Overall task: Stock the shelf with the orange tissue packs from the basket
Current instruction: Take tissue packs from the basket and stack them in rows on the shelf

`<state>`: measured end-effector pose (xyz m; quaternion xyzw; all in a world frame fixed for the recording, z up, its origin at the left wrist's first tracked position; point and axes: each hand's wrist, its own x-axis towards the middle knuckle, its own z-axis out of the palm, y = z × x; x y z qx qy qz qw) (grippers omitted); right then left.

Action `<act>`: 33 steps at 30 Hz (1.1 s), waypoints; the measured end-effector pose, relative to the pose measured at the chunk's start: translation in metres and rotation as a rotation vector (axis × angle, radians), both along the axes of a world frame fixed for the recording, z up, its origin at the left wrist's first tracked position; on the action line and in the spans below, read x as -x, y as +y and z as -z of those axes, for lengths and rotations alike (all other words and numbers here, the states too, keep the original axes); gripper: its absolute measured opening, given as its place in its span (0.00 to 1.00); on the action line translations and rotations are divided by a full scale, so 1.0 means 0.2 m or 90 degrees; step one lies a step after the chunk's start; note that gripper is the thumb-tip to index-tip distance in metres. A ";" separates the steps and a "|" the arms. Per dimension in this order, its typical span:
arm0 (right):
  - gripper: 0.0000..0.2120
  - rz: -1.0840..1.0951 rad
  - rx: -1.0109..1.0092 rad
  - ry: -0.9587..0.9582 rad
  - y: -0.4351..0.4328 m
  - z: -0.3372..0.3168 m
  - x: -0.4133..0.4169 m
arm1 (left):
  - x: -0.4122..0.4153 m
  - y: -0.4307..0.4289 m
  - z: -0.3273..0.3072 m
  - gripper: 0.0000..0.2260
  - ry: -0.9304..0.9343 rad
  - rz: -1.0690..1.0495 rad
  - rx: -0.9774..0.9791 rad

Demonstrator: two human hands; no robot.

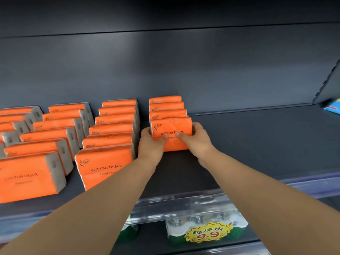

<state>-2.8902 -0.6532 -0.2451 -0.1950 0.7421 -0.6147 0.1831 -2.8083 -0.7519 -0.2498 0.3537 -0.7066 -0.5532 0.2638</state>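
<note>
Past the front edge of the shelf point(257, 144), our left hand point(150, 144) and right hand point(197, 142) clasp an upright orange tissue pack point(171, 128) by its sides; we should press it squarely back against the row point(166, 107) behind.

Tissue packs point(104, 166): bright orange faces, dark "COTTON TISSUE" lettering, small logo outlined in dark. Held pack point(171, 133): same orange and print. Pack side ends point(54, 170) shown in grey-beige with a darker slot mark. Shelf point(257, 144) and back panel point(184, 61) finished in matt charcoal grey. Front rail point(184, 203): clear, pale lilac tint. Starburst tag point(207, 232) printed yellow, numerals red. Bottle pack point(174, 236) wrapped in green and white. Far-right item point(334, 107): light blue, red mark.
</note>
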 end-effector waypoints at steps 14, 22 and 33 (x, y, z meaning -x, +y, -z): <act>0.23 0.025 -0.062 0.080 0.03 -0.11 -0.01 | -0.03 0.02 -0.16 0.22 -0.105 -0.056 0.070; 0.22 0.011 -0.150 0.278 0.10 -0.24 -0.12 | -0.10 0.08 -0.32 0.19 -0.149 0.021 0.221; 0.29 -0.081 -0.375 0.558 0.22 -0.37 -0.48 | -0.49 0.18 -0.47 0.19 -0.215 0.089 0.567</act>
